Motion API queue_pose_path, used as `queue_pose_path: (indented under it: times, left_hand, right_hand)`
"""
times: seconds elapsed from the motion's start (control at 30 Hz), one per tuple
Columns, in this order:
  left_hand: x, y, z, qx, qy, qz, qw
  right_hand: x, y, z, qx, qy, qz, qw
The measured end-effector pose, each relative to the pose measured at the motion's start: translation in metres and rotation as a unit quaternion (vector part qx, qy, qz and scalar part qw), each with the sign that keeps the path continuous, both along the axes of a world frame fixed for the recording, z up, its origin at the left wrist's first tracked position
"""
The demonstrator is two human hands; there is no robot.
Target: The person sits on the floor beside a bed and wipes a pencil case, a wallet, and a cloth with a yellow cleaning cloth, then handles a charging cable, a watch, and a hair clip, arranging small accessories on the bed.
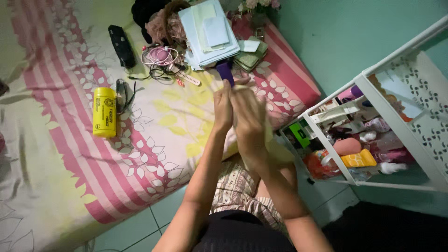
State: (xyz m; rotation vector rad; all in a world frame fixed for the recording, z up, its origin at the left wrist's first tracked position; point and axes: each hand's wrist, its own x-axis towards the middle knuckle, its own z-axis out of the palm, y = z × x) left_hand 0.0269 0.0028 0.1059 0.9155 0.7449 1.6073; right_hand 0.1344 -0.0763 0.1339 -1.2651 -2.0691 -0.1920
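both hands are raised together over the edge of the bed (140, 154) — the left hand (223, 108) and right hand (249, 122) touch each other, with a purple bottle (225, 71) showing just above the fingertips. whether either grip is pinching it, i cannot tell. a pale yellow cloth (275, 147) hangs beneath the right hand. on the bed lie a yellow can (104, 112), tangled cables (161, 60) and a stack of papers (207, 32) — a white shelf rack (373, 135) of bottles stands to the right.

Glossy plastic yellow canister (104, 112), cloth bedsheet (154, 135)
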Motion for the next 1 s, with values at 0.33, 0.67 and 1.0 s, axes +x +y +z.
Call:
queue_pose_path:
  times: [0.33,0.67,1.0]
  left_hand:
    - [-0.034,0.011,0.003,-0.028,-0.132,0.028,0.99]
    - [-0.025,0.006,-0.004,-0.008,-0.139,0.051,0.989]
    - [-0.045,0.013,-0.018,-0.028,-0.058,0.033,0.997]
  right_hand:
    - [0.019,-0.074,0.048,-0.184,-0.016,-0.045,0.982]
    - [-0.009,-0.002,0.02,-0.08,-0.028,0.19,0.978]
    - [0.026,-0.058,-0.002,-0.15,0.127,0.13,0.972]
